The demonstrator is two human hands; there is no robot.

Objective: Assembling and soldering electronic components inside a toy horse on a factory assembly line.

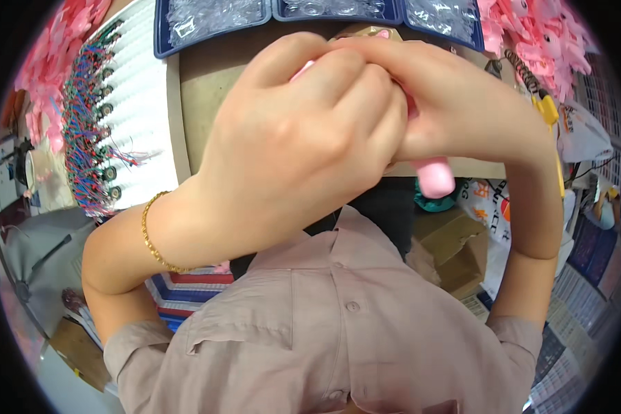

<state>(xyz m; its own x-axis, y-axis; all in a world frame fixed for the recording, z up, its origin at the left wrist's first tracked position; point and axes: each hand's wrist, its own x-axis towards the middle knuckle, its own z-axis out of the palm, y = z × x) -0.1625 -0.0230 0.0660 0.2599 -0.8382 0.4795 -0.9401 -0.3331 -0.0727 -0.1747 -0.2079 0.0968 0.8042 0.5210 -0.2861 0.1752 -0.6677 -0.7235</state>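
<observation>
One pink piece (pixel 436 179), lower end jutting below my curled left hand (pixel 303 134) and right hand (pixel 438 90), clasped around it (exact grip hidden); apparently a pressing step, next needing steady force.

Smooth plastic piece (pixel 436 179), matt cloth shirt (pixel 400 317)
</observation>
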